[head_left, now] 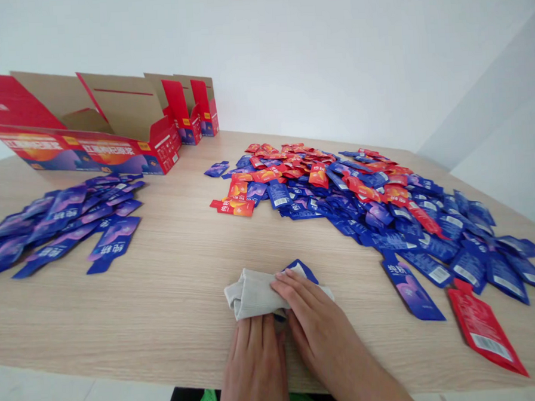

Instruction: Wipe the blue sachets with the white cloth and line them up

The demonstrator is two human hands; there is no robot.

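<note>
A light grey cloth [254, 294], folded and bunched, lies near the table's front edge over a blue pouch [304, 270]. Only the pouch's far corner and a small bit by the hands show. My right hand [316, 320] is closed on the cloth's right part, its fingers pressing from above. Close beside it, my left hand [258, 362] has its fingers together at the cloth's near edge. Its fingertips are hidden by the fabric. To the right are a single blue pouch [411, 289] and a red pouch [487, 326].
A large heap of blue and red pouches [339, 191] spreads across the right side. At left lies a smaller pile of blue pouches [66, 217]. Behind it stand open red-and-blue cartons [112, 150], with narrower ones [194, 129] alongside. A white wall [287, 56] rises behind the table.
</note>
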